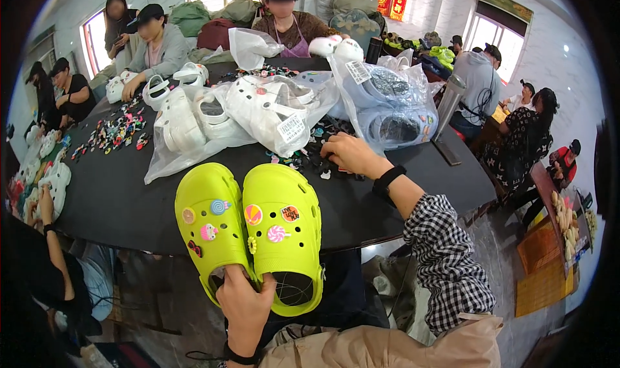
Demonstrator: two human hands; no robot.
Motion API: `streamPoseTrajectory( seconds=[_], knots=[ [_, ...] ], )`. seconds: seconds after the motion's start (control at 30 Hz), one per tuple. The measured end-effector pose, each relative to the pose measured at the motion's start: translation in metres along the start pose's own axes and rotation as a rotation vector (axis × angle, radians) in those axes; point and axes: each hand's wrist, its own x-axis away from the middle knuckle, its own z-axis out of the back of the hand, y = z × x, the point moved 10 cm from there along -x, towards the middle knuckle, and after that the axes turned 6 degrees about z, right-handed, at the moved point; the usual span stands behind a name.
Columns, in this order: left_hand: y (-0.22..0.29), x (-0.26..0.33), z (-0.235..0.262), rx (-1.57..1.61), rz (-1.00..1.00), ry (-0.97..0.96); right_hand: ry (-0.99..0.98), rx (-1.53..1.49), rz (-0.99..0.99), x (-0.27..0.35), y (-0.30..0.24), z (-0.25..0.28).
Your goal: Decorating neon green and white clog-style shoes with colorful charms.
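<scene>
Clogs (290, 245), lime-green pair with small charms on the uppers, sat side by side at the near edge of the dark table (110, 200), toes far, heels near. Left hand (244, 303) was closed on both at the heel openings, fingers in the left shoe, thumb at the right one. Right hand (354, 156) was at the loose charms (284, 161) just beyond, fingers bent down; couldn't tell if it pinched a piece.

Bagged white clogs (184, 119) and bagged pale-blue clogs (397, 126) crowded the far side of that pile and blocked the reach farther across. Metal stand (451, 106) stood right of the blue ones. Second charm pile (119, 132) spread to the left. Co-worker (297, 29) sat at the far side, dark bottle-like cylinder (374, 50) nearby; green sack (190, 18) far left; yellow crate (546, 290) at right.
</scene>
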Motion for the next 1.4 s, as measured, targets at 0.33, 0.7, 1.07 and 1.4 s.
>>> streamPoseTrajectory(
  seconds=[0.33, 0.7, 1.07, 1.4],
  knots=[
    [0.006, -0.001, 0.002, 0.01, -0.023, 0.022, 0.11, -1.035, -0.29, 0.012, 0.034, -0.003],
    [0.004, 0.001, 0.002, -0.013, -0.02, 0.017, 0.202, -1.275, -0.237, 0.026, 0.015, 0.009],
    [0.005, 0.001, -0.001, -0.008, -0.013, -0.006, 0.294, -1.172, -0.351, 0.051, 0.033, 0.022],
    [0.011, 0.0, 0.004, -0.083, -0.036, 0.028, 0.115, -0.485, -0.253, 0.035, 0.0, 0.028]
  ],
)
